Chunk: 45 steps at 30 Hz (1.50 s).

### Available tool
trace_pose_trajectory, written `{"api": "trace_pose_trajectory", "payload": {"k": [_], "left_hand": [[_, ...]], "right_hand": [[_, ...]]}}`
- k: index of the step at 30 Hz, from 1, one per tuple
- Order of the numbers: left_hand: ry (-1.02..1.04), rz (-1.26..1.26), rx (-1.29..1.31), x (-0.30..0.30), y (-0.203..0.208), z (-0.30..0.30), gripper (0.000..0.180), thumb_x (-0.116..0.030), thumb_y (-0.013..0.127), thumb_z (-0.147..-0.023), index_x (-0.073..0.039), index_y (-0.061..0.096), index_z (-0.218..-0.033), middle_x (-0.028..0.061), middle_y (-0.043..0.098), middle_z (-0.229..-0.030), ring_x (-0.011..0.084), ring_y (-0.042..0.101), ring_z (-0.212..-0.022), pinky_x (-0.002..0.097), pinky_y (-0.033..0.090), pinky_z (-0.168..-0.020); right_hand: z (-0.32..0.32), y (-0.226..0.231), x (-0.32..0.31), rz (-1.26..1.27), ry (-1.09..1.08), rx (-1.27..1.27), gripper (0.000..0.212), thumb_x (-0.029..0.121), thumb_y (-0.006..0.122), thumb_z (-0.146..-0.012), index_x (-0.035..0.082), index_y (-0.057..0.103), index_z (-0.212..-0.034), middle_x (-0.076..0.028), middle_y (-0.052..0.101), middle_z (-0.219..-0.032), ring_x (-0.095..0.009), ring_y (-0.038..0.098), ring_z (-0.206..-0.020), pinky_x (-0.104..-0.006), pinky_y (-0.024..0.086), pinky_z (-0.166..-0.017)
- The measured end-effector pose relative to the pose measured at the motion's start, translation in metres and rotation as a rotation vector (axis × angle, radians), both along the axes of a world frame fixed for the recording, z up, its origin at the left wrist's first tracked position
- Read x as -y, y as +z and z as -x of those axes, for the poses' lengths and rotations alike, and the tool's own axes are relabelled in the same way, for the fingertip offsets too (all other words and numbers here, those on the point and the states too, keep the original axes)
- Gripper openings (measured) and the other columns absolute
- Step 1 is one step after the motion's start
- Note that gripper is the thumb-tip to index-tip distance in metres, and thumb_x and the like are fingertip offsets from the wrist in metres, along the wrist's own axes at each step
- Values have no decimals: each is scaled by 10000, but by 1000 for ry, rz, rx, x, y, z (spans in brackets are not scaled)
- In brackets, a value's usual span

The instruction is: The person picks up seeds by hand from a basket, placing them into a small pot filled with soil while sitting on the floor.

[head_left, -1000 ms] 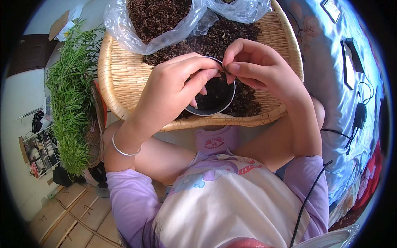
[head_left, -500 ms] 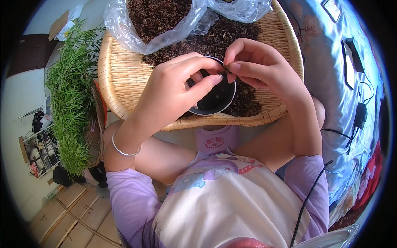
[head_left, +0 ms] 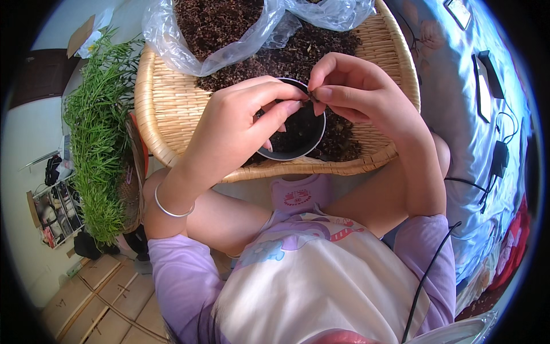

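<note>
Over a round dark pot with a white rim, my two hands come close together. My right hand pinches a small dark clump between thumb and index finger, its other fingers curled loosely. Just left of it, the thumb and index finger of my left hand meet in a pinch; whatever they hold is too small to name. Dark soil lies inside the pot, partly hidden by my left hand. Beneath is a woven wicker tray with loose brown soil spread across it.
A clear plastic bag full of soil lies at the tray's far side. Leafy green plants stand to the left. Blue bedding at the right holds a black adapter with cables. Between my legs is a pink plastic object.
My left thumb and index finger have drawn slightly left and closed more together. My right hand keeps its pinch almost in place.
</note>
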<state>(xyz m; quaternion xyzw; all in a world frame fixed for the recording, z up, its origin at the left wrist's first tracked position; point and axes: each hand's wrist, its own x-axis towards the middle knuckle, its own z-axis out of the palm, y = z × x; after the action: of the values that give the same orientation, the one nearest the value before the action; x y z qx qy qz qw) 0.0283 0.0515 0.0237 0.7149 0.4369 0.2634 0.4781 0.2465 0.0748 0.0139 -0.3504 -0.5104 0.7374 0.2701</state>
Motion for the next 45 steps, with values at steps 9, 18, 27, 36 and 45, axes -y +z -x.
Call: {"api": "trace_pose_trajectory", "payload": {"k": [9, 18, 27, 36, 45], "left_hand": [[27, 87, 45, 0, 4, 0, 150, -4, 566, -896, 39, 643, -1017, 78, 629, -962, 96, 607, -685, 176, 468, -472], [25, 108, 29, 0, 4, 0, 152, -1, 553, -904, 46, 638, -1021, 81, 626, -959, 98, 608, -688, 181, 491, -487], [81, 121, 128, 0, 3, -1, 172, -21, 548, -918, 57, 619, -1053, 96, 629, -980, 106, 604, -680, 185, 504, -498], [118, 222, 166, 0, 5, 2, 176, -45, 574, -913, 34, 640, -1055, 86, 661, -938, 86, 601, -676, 176, 491, -482], [105, 277, 224, 0, 5, 0, 174, -36, 573, -908, 37, 640, -1051, 101, 678, -916, 83, 604, -681, 181, 507, -482]], "right_hand": [[0, -1, 0, -13, 4, -3, 112, 150, 580, -928, 59, 566, -991, -19, 624, -780, 39, 377, -498, -137, 211, -403], [-1, -1, 0, -9, 20, -10, 110, 151, 583, -925, 66, 565, -993, -12, 623, -787, 37, 378, -509, -137, 210, -412], [-1, 5, 2, -146, -27, 63, 154, 120, 570, -883, 35, 655, -980, 4, 643, -876, -49, 568, -763, -179, 441, -646], [12, -1, 10, -583, -189, 247, 125, 62, 655, -802, 9, 630, -912, -53, 644, -804, -111, 618, -767, -260, 494, -705], [10, -6, 10, -552, -214, 247, 119, 69, 660, -808, 7, 622, -903, -60, 646, -786, -116, 622, -740, -266, 500, -691]]}}
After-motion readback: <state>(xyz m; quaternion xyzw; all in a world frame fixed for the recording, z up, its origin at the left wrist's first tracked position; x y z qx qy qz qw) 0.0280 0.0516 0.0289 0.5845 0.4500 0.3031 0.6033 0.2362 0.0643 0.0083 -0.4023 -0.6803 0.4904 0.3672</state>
